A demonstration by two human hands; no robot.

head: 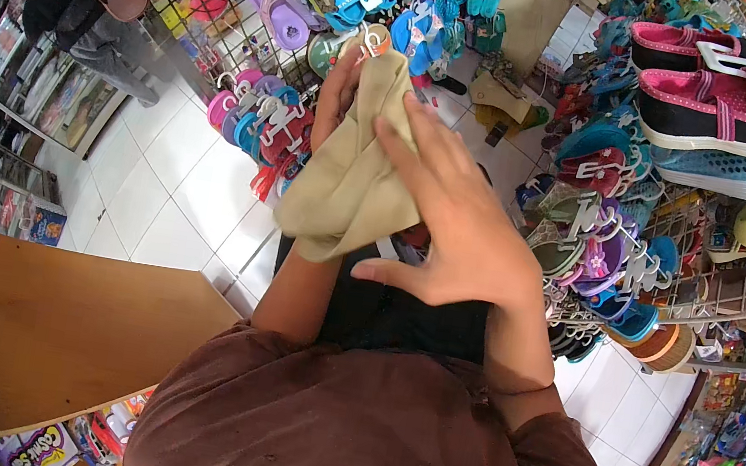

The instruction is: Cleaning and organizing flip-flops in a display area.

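Note:
A folded piece of beige fabric point(354, 187) is raised in front of my chest, its lower end hanging loose. Behind it is my left hand point(337, 94), with the fingers along its far left edge and the palm largely hidden; the fabric rests in this hand. My right hand point(469, 218) lies over the right side of the fabric. Its fingertips touch the upper folds, while the thumb sticks out apart below and grips nothing. This hand is slightly blurred.
Sandals on hooks point(267, 119) hang from a wire rack at the left. More footwear point(602, 246) crowds the right rack, with black-and-pink shoes point(716, 114) above. A brown wooden panel point(77, 326) is at lower left. Cardboard point(501, 100) lies on the white tiled floor point(162, 194).

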